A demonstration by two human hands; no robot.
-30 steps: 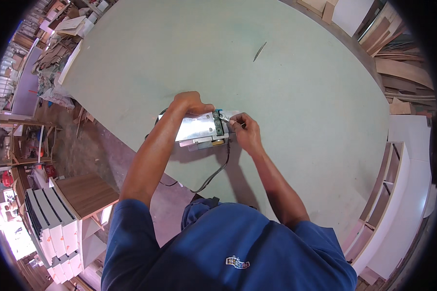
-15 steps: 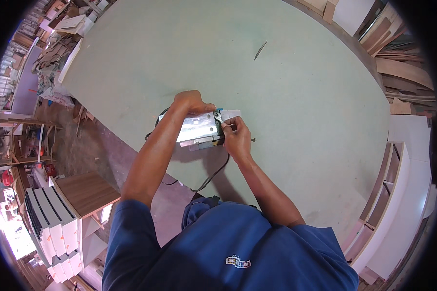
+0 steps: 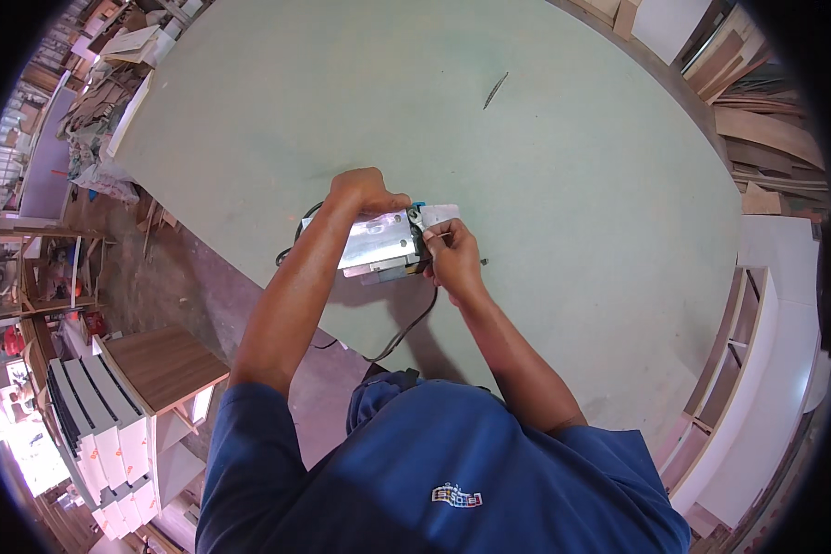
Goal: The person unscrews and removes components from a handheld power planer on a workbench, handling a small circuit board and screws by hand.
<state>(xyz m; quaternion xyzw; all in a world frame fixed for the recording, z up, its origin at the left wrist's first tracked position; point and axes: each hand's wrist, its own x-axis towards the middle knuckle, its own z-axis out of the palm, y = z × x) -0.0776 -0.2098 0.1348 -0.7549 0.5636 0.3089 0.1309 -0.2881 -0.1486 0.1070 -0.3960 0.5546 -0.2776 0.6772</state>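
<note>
A corded power tool with a shiny flat metal plate lies on the pale green tabletop. My left hand is closed over the tool's far edge, its thumb along the plate and its other fingers hidden behind. At the tool's right end, my right hand pinches a small silver spanner, its head set against a dark fitting beside the plate. Part of the spanner is covered by the fingers. A black cord runs from the tool toward the near table edge.
The large pale green tabletop carries a dark mark at the far side. To the left stand a wood-topped cabinet and stacked white panels. A white shelf frame is on the right, with wood offcuts beyond.
My right hand has turned slightly at the tool's end, and its fingers cover more of the spanner. The left hand keeps its hold, and the tool stays in place.
</note>
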